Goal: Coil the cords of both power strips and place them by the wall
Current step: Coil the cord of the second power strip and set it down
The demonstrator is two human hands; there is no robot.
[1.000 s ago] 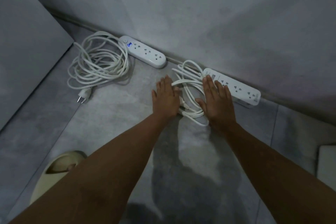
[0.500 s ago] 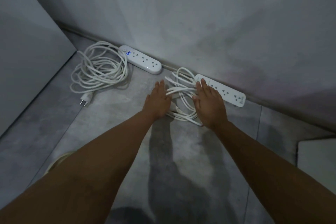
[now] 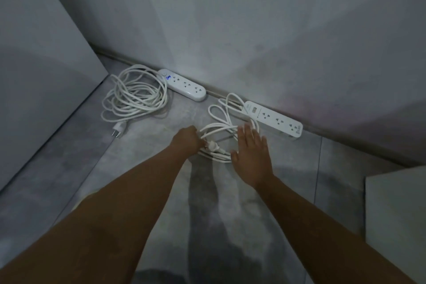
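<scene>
Our left hand [image 3: 187, 138] has its fingers curled round a bunch of strands of the loose cord [image 3: 217, 127], while our right hand [image 3: 251, 154] is flat and spread over the coil's other side, gripping nothing. The risk: release unevenly and these springy loops fan out across the floor [image 3: 161, 168], or a tug drags the right strip [image 3: 274, 119] off the wall [image 3: 253, 30]. The cord is thin, white and loosely looped, its plug [image 3: 213, 145] by our knuckles, just before its strip at the floor's back edge. The left strip [image 3: 184, 85] and its wound cord [image 3: 136, 97] lie further along that edge.
</scene>
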